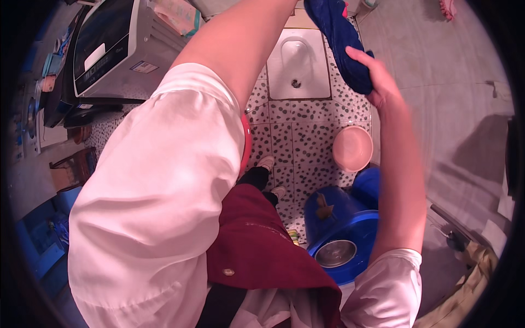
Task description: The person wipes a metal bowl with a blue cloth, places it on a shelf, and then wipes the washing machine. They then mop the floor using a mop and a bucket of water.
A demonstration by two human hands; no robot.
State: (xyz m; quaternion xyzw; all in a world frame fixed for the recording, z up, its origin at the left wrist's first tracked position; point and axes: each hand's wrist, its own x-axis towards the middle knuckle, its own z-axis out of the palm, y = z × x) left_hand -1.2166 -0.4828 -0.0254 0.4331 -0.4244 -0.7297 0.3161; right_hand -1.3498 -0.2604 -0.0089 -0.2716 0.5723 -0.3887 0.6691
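A long dark blue cloth (338,41), bunched and twisted, hangs at the top right of centre. My right hand (379,78) grips its lower end, with the thumb lying along the fabric. The cloth's upper part runs out of the frame at the top. My left arm reaches up to the same edge, and its hand is out of view. Below the cloth, a white squat toilet (299,69) is set into the speckled tile floor (311,139). A small pink object partly shows behind the cloth near the top.
A top-loading washing machine (139,53) stands at the left. On the floor sit a pink plastic basin (352,149) and large blue plastic buckets (328,209), one with a round metal dish (335,253) in it. A red rim (247,141) shows beside my left sleeve. A wall (430,82) bounds the right.
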